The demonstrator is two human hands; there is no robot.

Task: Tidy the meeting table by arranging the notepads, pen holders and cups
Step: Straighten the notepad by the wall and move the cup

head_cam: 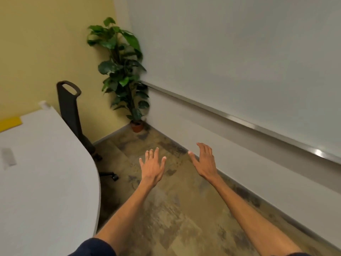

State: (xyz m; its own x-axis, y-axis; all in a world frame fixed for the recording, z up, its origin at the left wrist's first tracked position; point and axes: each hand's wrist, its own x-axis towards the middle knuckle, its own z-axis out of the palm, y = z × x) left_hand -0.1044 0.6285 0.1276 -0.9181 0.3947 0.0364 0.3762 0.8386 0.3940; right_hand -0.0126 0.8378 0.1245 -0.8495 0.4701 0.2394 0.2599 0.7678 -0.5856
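Note:
Both my hands are stretched out over the floor, to the right of the meeting table. My left hand is open, palm down, fingers spread, holding nothing. My right hand is open too, fingers apart and empty. On the white table, a yellow notepad lies at the far left edge and a blurred grey flat object lies nearer. A small white cup-like object stands at the table's far corner. No pen holder shows.
A black office chair stands behind the table's rounded end. A potted plant fills the room corner. A whiteboard with a metal tray runs along the right wall. Mottled carpet lies under my arms.

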